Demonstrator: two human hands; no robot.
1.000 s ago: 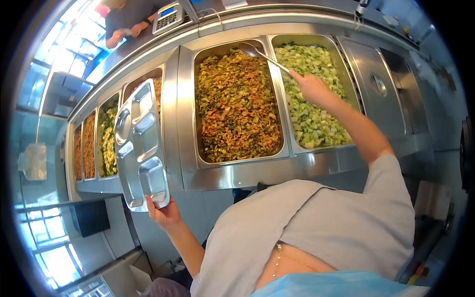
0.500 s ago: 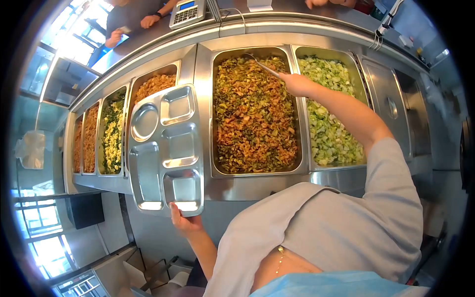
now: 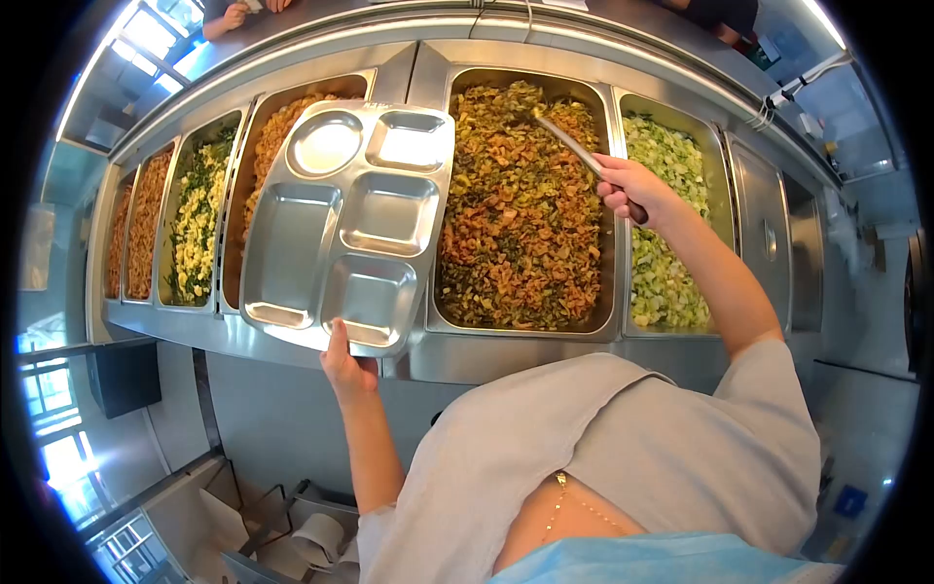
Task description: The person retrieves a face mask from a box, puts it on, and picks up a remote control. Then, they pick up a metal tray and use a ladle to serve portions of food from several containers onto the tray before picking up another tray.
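My left hand (image 3: 350, 368) grips the near edge of a bare metal compartment tray (image 3: 336, 219), thumb on top. The tray is tilted over the counter, partly covering a pan of orange-brown food (image 3: 275, 127). My right hand (image 3: 630, 193) is closed around the dark handle end of a metal serving spoon (image 3: 574, 144). The spoon's head is sunk in the far part of a large pan of mixed brown and green food (image 3: 520, 219), and its bowl is mostly hidden there.
Chopped pale green vegetables (image 3: 671, 234) fill the pan at the right, beside a metal lid (image 3: 764, 229). At the left are a yellow-and-green dish (image 3: 199, 224) and narrow pans of brown food (image 3: 148, 224). Other people's hands (image 3: 233, 14) show beyond the counter.
The view has shifted. The tray has come nearer the large pan and looks bigger. My right hand now shows more of the spoon's handle, its head still in the food.
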